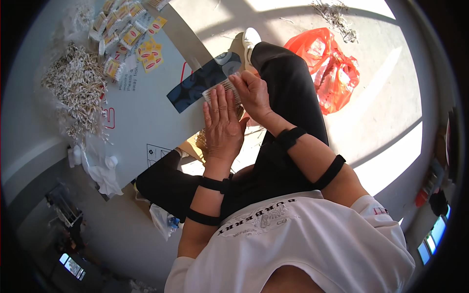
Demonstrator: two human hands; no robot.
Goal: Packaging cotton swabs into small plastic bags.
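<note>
A clear pack of white-tipped cotton swabs (227,85), its sticks lined up side by side, lies at the near right edge of the table. My left hand (222,128) rests flat over its near side with the fingers stretched out. At the pack's far right end, my right hand (254,95) is closed, pinching the edge between thumb and fingers. My left fingers cover part of the pack. Beneath it is a dark blue patterned sheet (188,92) on the pale table (146,105).
At the table's left lies a large heap of loose cotton swabs (75,88). Filled swab packs (115,27) and yellow cards (150,54) sit beyond it. A red plastic bag (337,73) stands on the floor past my right leg, with scattered sticks (337,17) farther off.
</note>
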